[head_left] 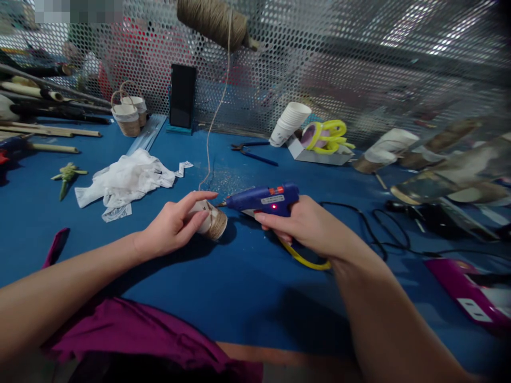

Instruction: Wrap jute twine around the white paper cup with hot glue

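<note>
My left hand is closed around a small paper cup lying on its side on the blue table; the cup is partly wound with jute twine. A twine strand runs from the cup up to a spool hanging above. In my right hand is a blue hot glue gun with a lit red lamp. Its nozzle touches the cup's wrapped end. A yellow cord loops below that hand.
A crumpled white plastic sheet lies left of the cup. Stacked paper cups, yellow rings, pliers, a phone, finished twine baskets and bamboo sticks stand behind. Black cables and a purple box lie right.
</note>
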A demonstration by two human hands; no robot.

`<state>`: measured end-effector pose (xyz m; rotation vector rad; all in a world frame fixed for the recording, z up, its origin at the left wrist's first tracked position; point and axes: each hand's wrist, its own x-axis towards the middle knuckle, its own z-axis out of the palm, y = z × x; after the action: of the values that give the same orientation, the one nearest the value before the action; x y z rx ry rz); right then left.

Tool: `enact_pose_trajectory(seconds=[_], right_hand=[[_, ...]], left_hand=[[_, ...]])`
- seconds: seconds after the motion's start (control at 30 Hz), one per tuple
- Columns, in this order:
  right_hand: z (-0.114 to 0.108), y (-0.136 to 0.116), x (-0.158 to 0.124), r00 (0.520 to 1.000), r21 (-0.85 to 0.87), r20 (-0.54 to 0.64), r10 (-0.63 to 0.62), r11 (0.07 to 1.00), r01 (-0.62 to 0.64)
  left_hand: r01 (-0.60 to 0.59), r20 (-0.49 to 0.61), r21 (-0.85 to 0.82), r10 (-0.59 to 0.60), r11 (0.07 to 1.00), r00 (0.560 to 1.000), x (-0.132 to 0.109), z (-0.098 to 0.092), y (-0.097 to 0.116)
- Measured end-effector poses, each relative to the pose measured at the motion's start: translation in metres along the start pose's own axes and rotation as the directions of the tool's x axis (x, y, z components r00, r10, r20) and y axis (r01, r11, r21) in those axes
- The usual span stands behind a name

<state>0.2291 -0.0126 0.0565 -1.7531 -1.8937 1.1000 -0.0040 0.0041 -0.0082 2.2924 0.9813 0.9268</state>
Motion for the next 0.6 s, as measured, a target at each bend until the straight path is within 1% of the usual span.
enact_pose_trajectory(seconds=[0.07,0.1,0.17,0.2,0.23,0.27,0.3,0.33,0.4,0.53,0.6], right_hand=[[0.001,0.001,0.003,0.999,0.023,-0.028,0.015,1.000,-0.015],[0.002,0.002,0.006,0.997,0.042,-0.064,0.031,0.999,-0.028],[0.002,0.007,0.014,0.982,0.072,-0.175,0.064,0.996,-0.052],[0.002,0.010,0.019,0.967,0.066,-0.246,0.070,0.996,-0.055],[0.000,0.014,0.024,0.947,0.020,-0.315,0.065,0.998,-0.062],[-0.001,0.018,0.030,0.922,-0.070,-0.383,0.048,0.994,-0.081],[-0.002,0.022,0.037,0.900,-0.190,-0.434,0.035,0.973,-0.129],[-0.004,0.026,0.043,0.890,-0.303,-0.455,0.033,0.934,-0.189],[-0.006,0.034,0.055,0.883,-0.386,-0.468,0.046,0.887,-0.251],[-0.006,0.045,0.068,0.878,-0.419,-0.474,0.067,0.860,-0.292],[-0.004,0.045,0.068,0.854,-0.425,-0.516,0.061,0.848,-0.317]], left_hand=[[0.020,0.007,-0.010,-0.020,1.000,1.000,0.000,0.000,0.000],[0.031,0.009,-0.017,-0.030,0.999,1.000,0.001,0.000,0.000],[0.049,0.005,-0.032,-0.049,0.998,0.999,0.001,0.000,0.001],[0.056,0.001,-0.042,-0.056,0.998,0.998,0.001,0.000,0.001],[0.062,-0.004,-0.053,-0.063,0.997,0.998,0.001,0.000,0.001],[0.067,-0.011,-0.063,-0.068,0.996,0.998,0.002,0.000,0.002],[0.070,-0.018,-0.073,-0.071,0.995,0.997,0.002,0.000,0.002],[0.070,-0.025,-0.081,-0.072,0.994,0.997,0.002,0.000,0.002],[0.061,-0.036,-0.095,-0.065,0.994,0.997,0.002,0.001,0.002],[0.007,-0.053,-0.092,-0.011,0.996,0.999,0.001,0.001,0.001],[-0.038,-0.076,-0.070,0.032,0.997,0.997,0.000,0.001,0.002]])
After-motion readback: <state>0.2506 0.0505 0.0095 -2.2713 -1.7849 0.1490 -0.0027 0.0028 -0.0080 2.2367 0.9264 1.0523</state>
